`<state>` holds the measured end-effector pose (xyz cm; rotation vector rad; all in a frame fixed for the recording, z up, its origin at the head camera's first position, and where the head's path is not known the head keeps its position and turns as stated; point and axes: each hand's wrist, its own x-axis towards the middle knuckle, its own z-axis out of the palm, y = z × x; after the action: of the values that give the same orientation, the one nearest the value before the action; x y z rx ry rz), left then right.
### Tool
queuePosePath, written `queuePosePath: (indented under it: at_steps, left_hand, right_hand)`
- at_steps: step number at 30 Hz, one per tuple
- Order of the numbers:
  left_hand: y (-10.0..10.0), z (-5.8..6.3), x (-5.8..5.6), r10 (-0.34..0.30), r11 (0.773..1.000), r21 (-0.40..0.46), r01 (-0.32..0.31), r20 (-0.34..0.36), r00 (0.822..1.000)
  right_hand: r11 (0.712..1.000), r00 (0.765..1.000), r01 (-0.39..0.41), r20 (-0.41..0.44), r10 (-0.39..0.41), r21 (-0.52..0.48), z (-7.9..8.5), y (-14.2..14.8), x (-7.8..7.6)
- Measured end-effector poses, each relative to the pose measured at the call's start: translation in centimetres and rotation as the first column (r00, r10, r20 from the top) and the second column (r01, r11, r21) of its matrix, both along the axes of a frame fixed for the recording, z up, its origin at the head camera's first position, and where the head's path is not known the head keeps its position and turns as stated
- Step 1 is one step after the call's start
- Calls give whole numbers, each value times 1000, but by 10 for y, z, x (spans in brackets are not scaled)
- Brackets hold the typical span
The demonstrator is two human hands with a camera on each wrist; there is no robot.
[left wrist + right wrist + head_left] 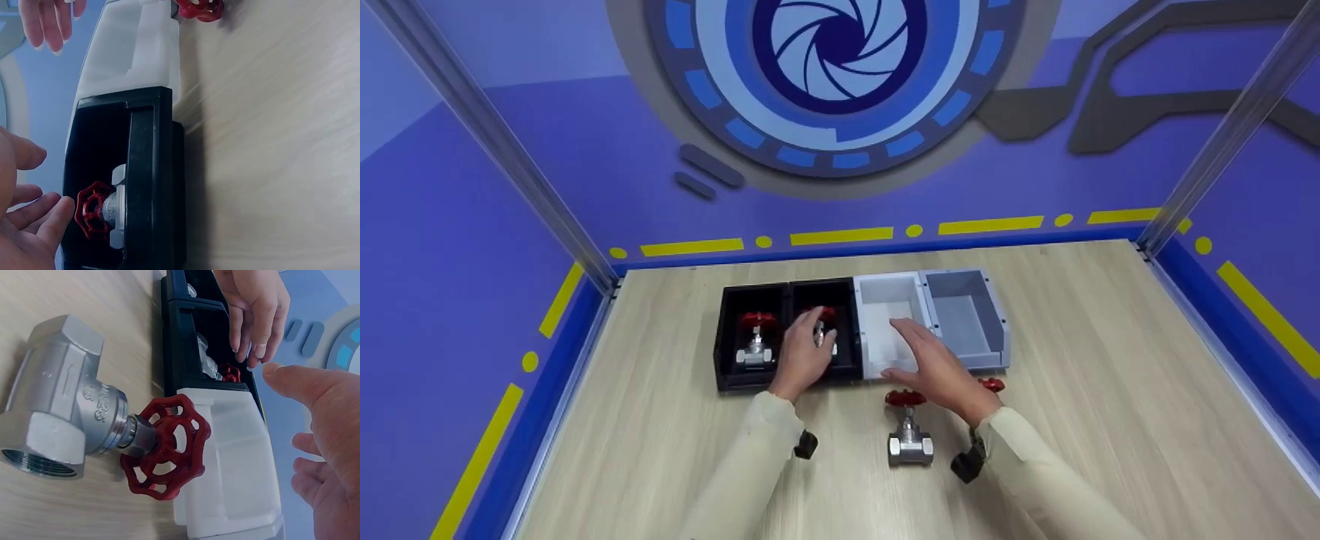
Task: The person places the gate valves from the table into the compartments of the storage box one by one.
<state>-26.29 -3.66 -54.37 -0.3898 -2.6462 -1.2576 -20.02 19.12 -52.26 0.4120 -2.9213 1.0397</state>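
Note:
My left hand (804,358) hovers over the black bin beside the white one, fingers loosely bent and holding nothing. Just below its fingertips lies a gate valve with a red handwheel (93,210) and silver body; whether they touch is unclear. Over the front of the white bin (877,366) is my right hand (936,369), thumb and fingers spread apart around nothing. Another gate valve (754,352) is in the leftmost black bin. On the table before the white bin stands a gate valve (910,442), large in the right wrist view. One more red handwheel (994,385) shows partly behind my right wrist.
The black bins (720,375), the white bin and a grey bin (999,330) adjoin in one row on the wooden table (1095,390). Blue printed walls (840,214) with metal corner posts (1222,135) enclose the table at the back and sides.

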Motion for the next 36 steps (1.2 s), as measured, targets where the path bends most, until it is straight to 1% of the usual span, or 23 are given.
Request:
queuePosePath:
  at_steps: [4,8,12,17,23,26,31,36]
  left_hand:
    - [4,-2,0,-1,1000,1,1,-6,1000]
    - [7,-2,1,-12,1000,14,12,6,1000]
    - [9,-3,1,-28,999,46,27,25,999]
    - [12,-5,1,-40,997,67,37,50,998]
    - [16,-5,2,-51,998,51,46,95,994]
    - [18,-5,2,-52,998,39,48,118,992]
    - [21,-6,2,-64,998,35,60,137,988]
    - [26,-8,3,-72,997,20,70,147,986]
  right_hand:
    - [1000,1000,7,-8,-7,-1,-2,2,3]
    - [1000,1000,22,-3,-22,9,-5,5,6]
    - [1000,999,30,12,-30,-3,-7,5,9]
    - [999,998,40,46,-40,-8,-8,4,13]
    - [999,997,39,73,-38,-3,-10,6,19]
    - [999,997,36,73,-36,4,-12,8,21]
    - [999,997,41,65,-41,4,-15,12,23]
    - [999,996,45,76,-45,3,-17,14,27]
